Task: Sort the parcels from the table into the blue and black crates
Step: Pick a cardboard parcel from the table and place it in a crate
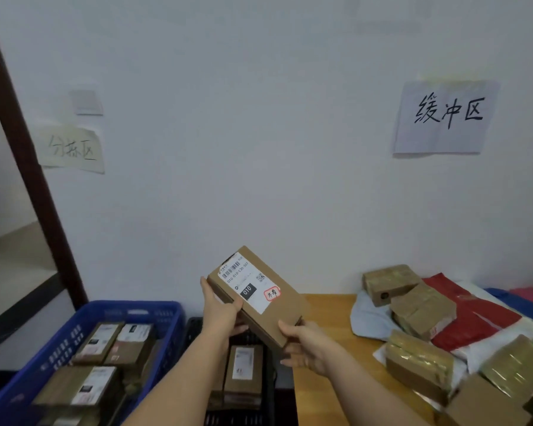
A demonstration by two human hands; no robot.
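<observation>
I hold a brown cardboard parcel [253, 295] with a white shipping label, tilted up in front of the wall. My left hand [220, 312] grips its left edge and my right hand [305, 345] grips its lower right end. The parcel hangs above the black crate [197, 325], which holds a labelled box [243, 368]. To the left stands the blue crate [130, 309] with several labelled boxes [105, 352] inside. On the wooden table [326, 309] at the right lies a heap of taped brown parcels [422, 309].
Red [474, 321], white and blue soft mailer bags lie under the heap on the table. Two handwritten paper signs [443, 116] are stuck on the white wall. A dark door frame [28, 167] runs down the left side.
</observation>
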